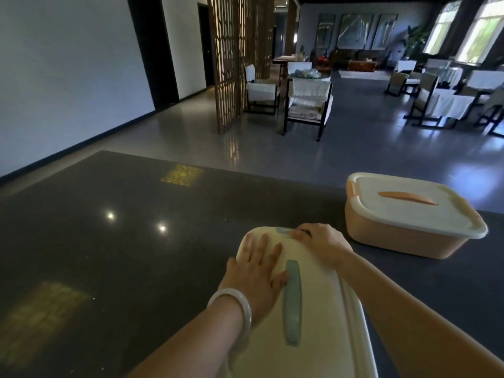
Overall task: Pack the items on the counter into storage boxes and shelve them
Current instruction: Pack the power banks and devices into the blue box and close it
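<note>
Storage box w/ cream lid (313, 317) sits on the dark polished bench (109, 255), nearest the camera, lower centre-right. Lid is on; a green handle strip (292, 301) runs along its top, and a green latch (283, 231) shows at the far edge. Box body mostly hidden under lid and arms.

Left hand (256, 274) lies flat on the lid's far-left part, fingers (263, 245) straight and spread, pressing on the surface, gripping nothing; thumb just beside the handle strip. Pale bangle (236, 304) on the left wrist.

Right hand (319, 241) at the lid's far edge, fingers curled over the rim right next to the green latch, grasping the lid edge there; fingertips hidden, so exact hold on the latch can't be told.

2nd box, orange w/ white lid (409, 216), stands on the bench to the right and further back, apart from the first. Lid closed, orange handle (407, 198) on top, orange clip (352, 190) at its left end.

Beyond the bench: grey floor, wooden lattice screen (234, 58), chairs w/ white covers (308, 102), windows far right.
</note>
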A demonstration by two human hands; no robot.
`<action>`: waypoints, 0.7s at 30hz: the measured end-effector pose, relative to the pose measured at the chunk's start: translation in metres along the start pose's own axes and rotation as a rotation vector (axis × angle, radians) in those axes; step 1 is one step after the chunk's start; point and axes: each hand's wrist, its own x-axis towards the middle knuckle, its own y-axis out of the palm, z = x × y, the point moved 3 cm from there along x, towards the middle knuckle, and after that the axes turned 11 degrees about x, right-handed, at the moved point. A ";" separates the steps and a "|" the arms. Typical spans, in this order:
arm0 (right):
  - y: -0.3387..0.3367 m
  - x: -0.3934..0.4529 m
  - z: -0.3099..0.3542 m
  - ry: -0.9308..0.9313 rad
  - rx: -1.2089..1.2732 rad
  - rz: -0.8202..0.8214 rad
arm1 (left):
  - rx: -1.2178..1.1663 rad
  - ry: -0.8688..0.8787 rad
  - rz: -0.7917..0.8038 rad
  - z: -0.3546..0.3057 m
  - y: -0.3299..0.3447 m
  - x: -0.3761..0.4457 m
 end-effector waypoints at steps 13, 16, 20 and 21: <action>0.006 -0.003 0.002 -0.025 -0.218 -0.032 | 0.032 0.003 -0.013 0.001 0.004 0.002; -0.002 -0.021 0.003 -0.120 -0.098 -0.165 | 0.025 -0.013 0.010 0.001 0.002 0.003; -0.002 -0.086 -0.021 -0.068 0.071 -0.424 | 0.030 -0.019 0.018 0.002 0.004 0.005; 0.001 -0.106 -0.029 -0.025 0.114 -0.454 | 0.023 -0.021 0.003 0.002 0.005 0.005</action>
